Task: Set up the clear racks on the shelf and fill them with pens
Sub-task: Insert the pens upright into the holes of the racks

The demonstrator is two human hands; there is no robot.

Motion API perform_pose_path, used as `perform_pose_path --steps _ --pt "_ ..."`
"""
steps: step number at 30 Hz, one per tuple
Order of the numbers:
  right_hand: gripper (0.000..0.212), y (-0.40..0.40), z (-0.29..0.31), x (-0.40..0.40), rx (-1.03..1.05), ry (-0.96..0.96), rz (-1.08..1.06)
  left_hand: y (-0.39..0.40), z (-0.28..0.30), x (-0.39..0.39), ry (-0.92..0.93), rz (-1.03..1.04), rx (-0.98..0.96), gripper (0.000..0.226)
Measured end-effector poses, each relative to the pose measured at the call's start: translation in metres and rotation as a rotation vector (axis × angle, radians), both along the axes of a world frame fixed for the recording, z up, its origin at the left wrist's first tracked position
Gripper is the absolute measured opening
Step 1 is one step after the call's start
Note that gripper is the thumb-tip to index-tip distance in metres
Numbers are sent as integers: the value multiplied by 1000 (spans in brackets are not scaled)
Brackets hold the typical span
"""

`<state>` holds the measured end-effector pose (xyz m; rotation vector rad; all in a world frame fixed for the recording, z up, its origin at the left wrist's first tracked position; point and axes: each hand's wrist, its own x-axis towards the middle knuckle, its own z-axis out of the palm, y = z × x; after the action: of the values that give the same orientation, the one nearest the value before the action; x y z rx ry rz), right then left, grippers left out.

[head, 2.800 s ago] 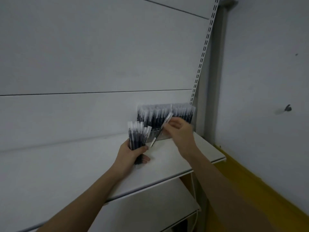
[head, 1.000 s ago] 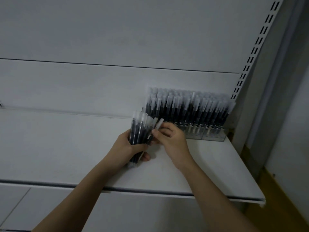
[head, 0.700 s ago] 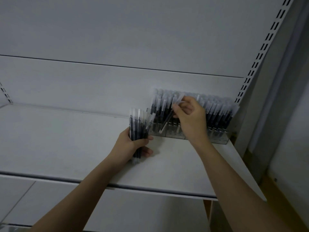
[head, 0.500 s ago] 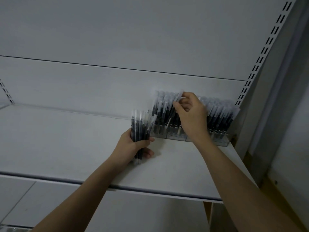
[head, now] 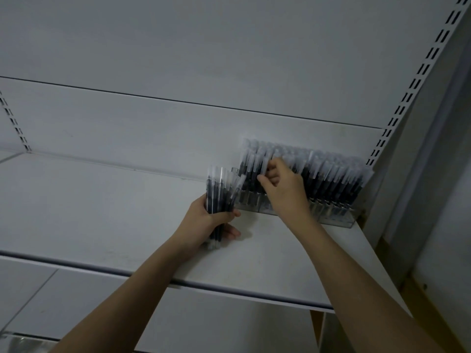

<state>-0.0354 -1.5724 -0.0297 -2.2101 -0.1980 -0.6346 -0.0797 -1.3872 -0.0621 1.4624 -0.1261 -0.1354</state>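
Clear racks [head: 334, 217] stand in a row at the back right of the white shelf [head: 102, 215], packed with upright black pens with frosted caps [head: 331, 174]. My left hand [head: 204, 222] grips a bundle of the same pens [head: 221, 192], upright, just left of the racks. My right hand [head: 285, 187] is at the left part of the racks, its thumb and fingers pinching one pen [head: 265, 164] that stands among the racked ones. The racks' middle section is hidden behind that hand.
The shelf's back panel rises behind the racks. Slotted uprights stand at the right [head: 407, 98] and far left [head: 12, 121]. A lower shelf [head: 229, 327] shows beneath. A wall with a yellow-brown base [head: 418, 296] is at the right.
My right hand took one pen from the bundle, carried it up right to the racks and has lowered it among the racked pens. The left hand kept the bundle still.
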Motion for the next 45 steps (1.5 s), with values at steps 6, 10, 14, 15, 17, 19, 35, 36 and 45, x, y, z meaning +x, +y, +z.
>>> perform_pose_path --steps 6,10,14,15,17,19,35,36,45 --pt "34 4 -11 -27 160 -27 -38 -1 2 -2 4 -28 23 25" --pt "7 19 -39 -49 382 103 142 -2 1 -4 10 -69 50 22" --pt "10 24 -53 -55 543 266 255 -1 1 -6 -9 -105 72 27" --pt "9 23 -53 -55 558 264 265 -1 1 -6 -13 -114 80 28" --pt "6 20 -52 -56 581 262 270 -1 2 -8 -24 -135 108 29" --pt "9 18 -51 -56 595 257 255 -3 3 -9 -31 -135 127 28" --pt "13 10 -43 -57 921 276 284 -3 1 -9 -31 18 128 25" --pt "13 8 -40 -55 927 250 264 -4 1 -9 -22 25 109 23" --pt "18 -22 12 -21 523 -107 0 -2 0 -7 -23 18 116 9"
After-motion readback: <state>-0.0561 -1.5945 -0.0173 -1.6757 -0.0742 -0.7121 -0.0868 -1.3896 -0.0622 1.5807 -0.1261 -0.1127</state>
